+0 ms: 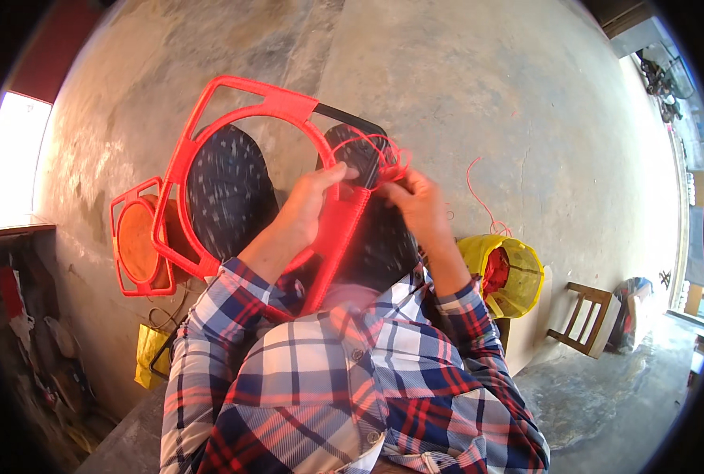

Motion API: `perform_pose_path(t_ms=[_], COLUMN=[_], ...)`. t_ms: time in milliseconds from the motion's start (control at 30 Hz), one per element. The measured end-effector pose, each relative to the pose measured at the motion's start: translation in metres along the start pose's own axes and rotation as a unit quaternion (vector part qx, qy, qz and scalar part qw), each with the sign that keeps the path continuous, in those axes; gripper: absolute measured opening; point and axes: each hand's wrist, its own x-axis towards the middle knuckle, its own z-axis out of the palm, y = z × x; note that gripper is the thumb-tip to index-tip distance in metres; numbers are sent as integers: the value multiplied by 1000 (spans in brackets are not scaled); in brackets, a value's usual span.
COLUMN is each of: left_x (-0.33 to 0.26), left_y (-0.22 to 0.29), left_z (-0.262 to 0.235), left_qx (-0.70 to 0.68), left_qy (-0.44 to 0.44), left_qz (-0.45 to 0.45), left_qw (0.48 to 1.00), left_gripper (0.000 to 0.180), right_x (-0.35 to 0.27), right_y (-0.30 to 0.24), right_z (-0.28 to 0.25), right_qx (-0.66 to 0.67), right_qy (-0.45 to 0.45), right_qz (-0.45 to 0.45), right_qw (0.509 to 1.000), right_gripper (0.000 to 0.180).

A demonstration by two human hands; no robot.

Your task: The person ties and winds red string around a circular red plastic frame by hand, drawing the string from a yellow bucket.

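A large red frame point(285, 103), squarish outside with a round ring inside, rests across my lap. Red cord seems to be wound closely along its near right side, while a stretch of the far right corner is bare black point(350, 120). My left hand point(308, 201) is closed around the right side of the frame, thumb on top. Just right of it, my right hand point(421, 205) has its fingers pinched together on the thin red cord point(397, 154), which loops loosely around the black corner. The right fingertips are slightly blurred.
A smaller red frame point(120, 251) with an orange disc point(136, 241) sits at the left. On the right, a yellow container point(528, 276) holds red material, with a strand of cord trailing out. Beyond it is a slatted wooden piece point(585, 320). A yellow bag point(153, 355) lies near left.
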Motion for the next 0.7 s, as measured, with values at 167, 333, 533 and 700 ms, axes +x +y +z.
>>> perform_pose_path(t_ms=[167,333,533,700], left_x=[-1,-1,2,6], left_y=[-5,-3,-3,-8], left_z=[8,2,-2,-10], left_qx=[7,47,-81,-74], left_qy=[-32,-5,-89,-117], left_qz=[17,49,51,58], left_qw=[999,998,991,989], left_gripper=[16,16,15,15], right_x=[13,13,-1,12], right_y=[17,12,-27,-21], right_z=[22,-3,21,16], right_qx=[100,48,-247,-294], right_qy=[-54,8,96,9], right_qz=[-112,-109,-376,-363], right_qw=[987,993,888,884], right_gripper=[18,22,23,14])
